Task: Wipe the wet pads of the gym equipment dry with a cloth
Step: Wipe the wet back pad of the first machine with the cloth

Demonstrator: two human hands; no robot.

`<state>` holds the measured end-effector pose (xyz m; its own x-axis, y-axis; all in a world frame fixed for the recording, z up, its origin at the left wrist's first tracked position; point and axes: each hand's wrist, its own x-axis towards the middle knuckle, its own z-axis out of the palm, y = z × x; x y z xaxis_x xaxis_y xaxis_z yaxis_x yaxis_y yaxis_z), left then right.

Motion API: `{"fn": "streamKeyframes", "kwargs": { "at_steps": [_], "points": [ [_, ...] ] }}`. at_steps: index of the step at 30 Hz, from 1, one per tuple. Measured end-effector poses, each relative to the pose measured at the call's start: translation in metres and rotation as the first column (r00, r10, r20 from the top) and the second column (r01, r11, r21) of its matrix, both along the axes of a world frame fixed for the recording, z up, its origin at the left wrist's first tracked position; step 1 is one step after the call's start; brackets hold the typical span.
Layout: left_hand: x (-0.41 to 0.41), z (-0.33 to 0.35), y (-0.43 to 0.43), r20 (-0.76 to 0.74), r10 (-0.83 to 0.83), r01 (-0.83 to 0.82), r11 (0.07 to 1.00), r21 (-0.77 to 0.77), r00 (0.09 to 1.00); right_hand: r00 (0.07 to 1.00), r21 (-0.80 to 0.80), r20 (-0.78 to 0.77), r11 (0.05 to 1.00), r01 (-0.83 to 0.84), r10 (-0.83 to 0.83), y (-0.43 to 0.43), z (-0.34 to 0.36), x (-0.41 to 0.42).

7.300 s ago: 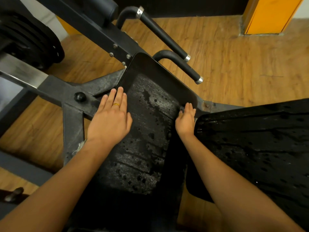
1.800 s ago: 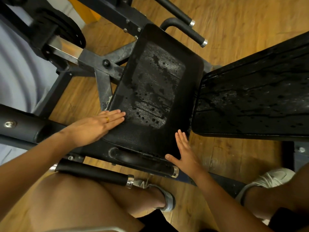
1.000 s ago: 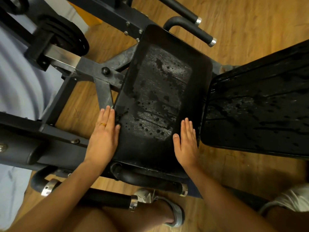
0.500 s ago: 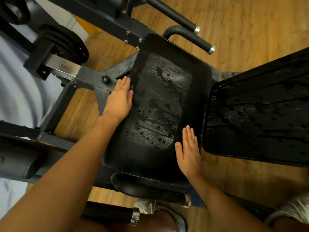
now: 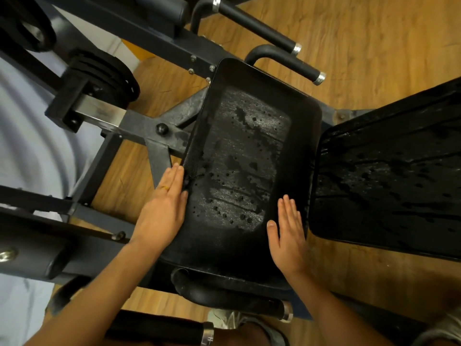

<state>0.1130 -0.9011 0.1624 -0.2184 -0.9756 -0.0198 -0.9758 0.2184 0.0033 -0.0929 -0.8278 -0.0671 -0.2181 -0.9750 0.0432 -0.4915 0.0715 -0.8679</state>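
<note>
A black rectangular seat pad [image 5: 245, 156] lies in front of me, beaded with water drops over its middle. A larger black pad [image 5: 389, 176] to its right is also wet and streaked. My left hand [image 5: 164, 208] rests flat on the seat pad's left edge, fingers together, a ring on one finger. My right hand [image 5: 287, 233] lies flat on the pad's near right edge with fingers pointing away from me. Neither hand holds anything. No cloth shows in this view.
Dark steel frame bars [image 5: 139, 128] and stacked weight plates [image 5: 104, 73] stand to the left. Black padded handles with chrome ends [image 5: 287, 58] stick out beyond the pad; another handle [image 5: 224, 293] curves below it. Wooden floor [image 5: 374, 41] surrounds the machine. My shoe [image 5: 239, 320] is underneath.
My left hand has slid back toward me along the seat pad's left edge from its farther position half a second ago. My right hand has stayed on the near right edge.
</note>
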Motion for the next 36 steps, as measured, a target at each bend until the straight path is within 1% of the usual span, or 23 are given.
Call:
{"fn": "streamKeyframes", "kwargs": {
  "at_steps": [6,10,16,22,27,30,33,36],
  "points": [
    [-0.022,-0.01,-0.051,-0.026,-0.024,0.021,0.994,-0.103,0.999,1.0,-0.002,-0.003,1.0,0.017,-0.017,0.001,0.001,0.001],
    [-0.044,-0.016,-0.094,-0.053,-0.01,0.002,0.989,-0.145,0.999,1.0,0.01,-0.012,1.0,0.003,-0.003,0.001,0.0,0.001],
    [-0.065,-0.015,-0.148,-0.054,-0.031,0.023,0.989,-0.143,0.998,1.0,0.024,-0.025,1.0,0.005,-0.004,0.0,0.001,0.002],
    [-0.091,-0.01,-0.2,-0.043,0.008,-0.012,0.995,-0.097,0.999,1.0,0.022,-0.019,1.0,-0.002,0.003,0.001,0.005,0.001],
    [-0.089,-0.002,-0.196,-0.039,0.005,-0.007,0.999,-0.045,0.999,1.0,0.041,-0.024,0.999,-0.016,0.017,-0.001,0.009,-0.002],
    [-0.08,0.003,-0.183,-0.056,0.029,-0.03,0.999,-0.017,0.998,1.0,0.065,0.017,0.998,-0.019,0.018,-0.01,0.023,0.0],
    [-0.07,0.001,-0.17,-0.056,0.02,-0.021,1.0,-0.02,0.998,0.997,0.088,0.058,0.995,0.038,-0.043,-0.049,0.039,-0.01],
    [-0.065,-0.003,-0.168,-0.07,-0.001,-0.001,1.0,-0.028,0.998,0.997,0.193,0.033,0.98,0.055,-0.063,-0.088,0.037,-0.027]
  ]
}}
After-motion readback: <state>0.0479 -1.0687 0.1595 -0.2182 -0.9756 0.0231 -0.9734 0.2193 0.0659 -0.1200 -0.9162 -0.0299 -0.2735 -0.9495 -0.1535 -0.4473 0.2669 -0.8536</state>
